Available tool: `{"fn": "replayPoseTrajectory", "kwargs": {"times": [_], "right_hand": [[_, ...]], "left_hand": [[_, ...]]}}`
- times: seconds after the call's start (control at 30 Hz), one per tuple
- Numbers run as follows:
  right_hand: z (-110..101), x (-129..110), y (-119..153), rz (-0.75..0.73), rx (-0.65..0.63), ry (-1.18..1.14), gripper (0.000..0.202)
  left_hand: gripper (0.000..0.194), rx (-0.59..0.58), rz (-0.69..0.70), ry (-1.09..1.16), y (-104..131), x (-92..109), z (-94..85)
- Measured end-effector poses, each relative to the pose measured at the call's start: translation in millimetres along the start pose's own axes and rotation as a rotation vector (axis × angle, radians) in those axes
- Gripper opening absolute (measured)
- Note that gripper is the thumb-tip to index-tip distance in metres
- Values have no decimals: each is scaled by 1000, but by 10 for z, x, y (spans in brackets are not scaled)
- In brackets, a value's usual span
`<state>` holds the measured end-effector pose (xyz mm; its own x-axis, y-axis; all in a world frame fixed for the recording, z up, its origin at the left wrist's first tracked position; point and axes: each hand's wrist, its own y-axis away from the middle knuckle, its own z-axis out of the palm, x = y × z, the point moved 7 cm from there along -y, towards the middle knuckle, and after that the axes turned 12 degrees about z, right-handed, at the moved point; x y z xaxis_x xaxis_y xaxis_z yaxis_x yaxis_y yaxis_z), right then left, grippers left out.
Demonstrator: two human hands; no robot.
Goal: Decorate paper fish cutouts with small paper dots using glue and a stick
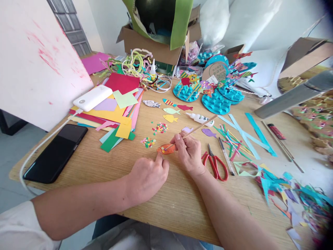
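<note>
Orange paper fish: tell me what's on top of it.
Small pale dots show on the orange paper fish, with the tip of the wooden stick over it. The fingers of the right hand cover its tail end, so anything there cannot be seen.

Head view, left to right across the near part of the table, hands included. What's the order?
Black phone → left hand → orange fish → right hand → red-handled scissors → pen → pile of paper scraps.
</note>
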<state>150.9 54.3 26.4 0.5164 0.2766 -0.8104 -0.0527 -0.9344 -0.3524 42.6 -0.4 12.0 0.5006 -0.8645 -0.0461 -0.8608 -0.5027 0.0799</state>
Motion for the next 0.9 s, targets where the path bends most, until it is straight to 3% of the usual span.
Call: {"fn": "replayPoseTrajectory", "kwargs": {"times": [0.27,0.4,0.6,0.9], "right_hand": [[-34,7,4,62,39,-42,37],[57,-47,7,47,-77,-44,28],[281,-190,60,-124,-306,52,28],[427,-171,78,-175,-397,157,31]], "left_hand": [[21,10,-9,17,-11,-10,0],[20,36,1,2,-6,1,-1],[31,74,-7,-67,3,10,-4],[35,72,9,-94,3,50,5]]}}
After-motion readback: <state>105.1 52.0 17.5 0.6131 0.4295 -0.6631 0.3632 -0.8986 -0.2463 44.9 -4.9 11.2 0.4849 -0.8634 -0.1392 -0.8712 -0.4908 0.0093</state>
